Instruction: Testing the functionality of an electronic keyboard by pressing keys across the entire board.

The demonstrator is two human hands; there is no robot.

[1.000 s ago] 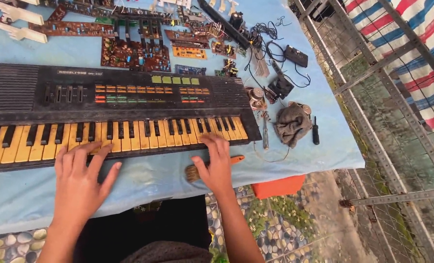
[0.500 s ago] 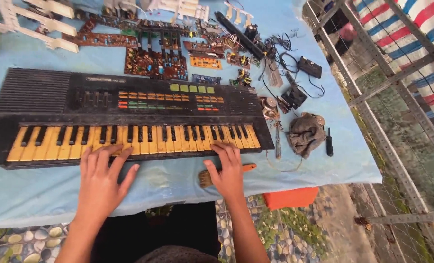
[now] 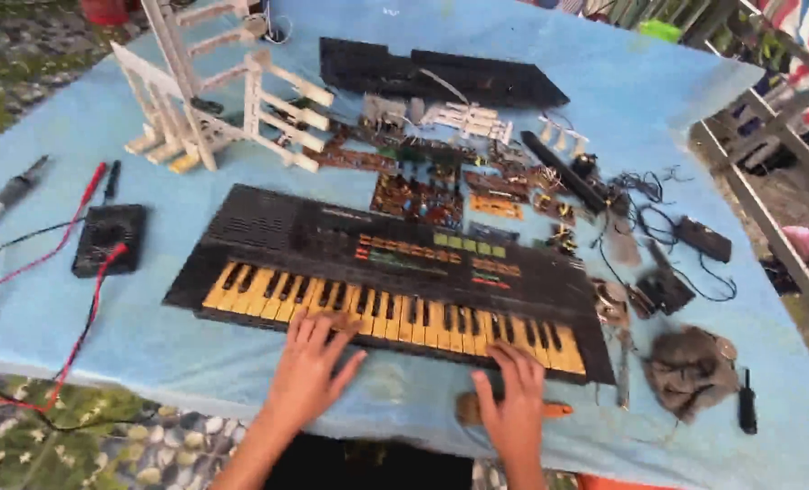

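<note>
Black keyboard [image 3: 395, 277] with yellowed keys lies mid-table on the blue cloth [image 3: 658, 100]. Left hand [image 3: 309, 372] at 7 o'clock, fingers spread, unclenched, tips on the keys. Right hand [image 3: 513, 399] at 5 o'clock, likewise flat on the keys, grasping nothing. Circuit boards [image 3: 418, 195] at 12 o'clock; black meter [image 3: 107, 238] with red leads at 9 o'clock.
</note>
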